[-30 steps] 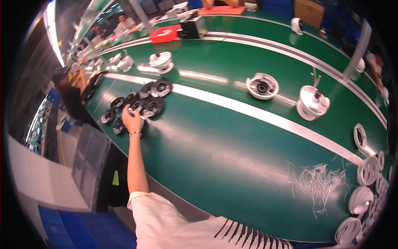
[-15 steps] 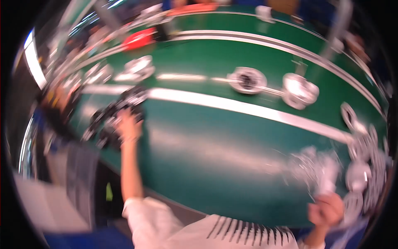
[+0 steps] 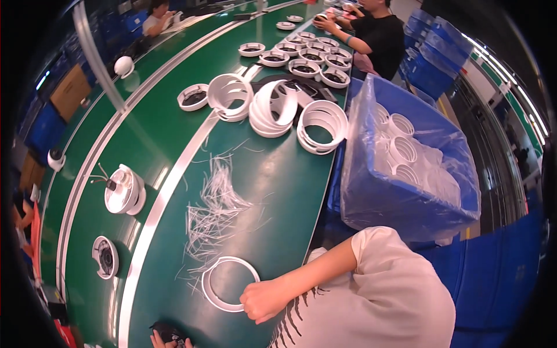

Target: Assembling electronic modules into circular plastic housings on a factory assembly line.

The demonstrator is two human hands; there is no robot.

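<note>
At the right side of a white plastic ring, my right hand has its fingers closed on the rim; the ring is at the near part of the green table. My left hand shows only by its fingers at the lower edge, wrapped around a black round part. Much of that part is cut off by the picture's edge. Just beyond the ring lies a loose heap of thin white strips.
Stacks of white rings stand farther off, before several round white housings. A blue bin lined with clear plastic holds more rings at right. White camera-like units sit beyond the white strip. Co-workers sit at the far end.
The view has swung to the right. My left hand, earlier at a pile of black parts, now holds one black part. My right hand is now at the white ring.
</note>
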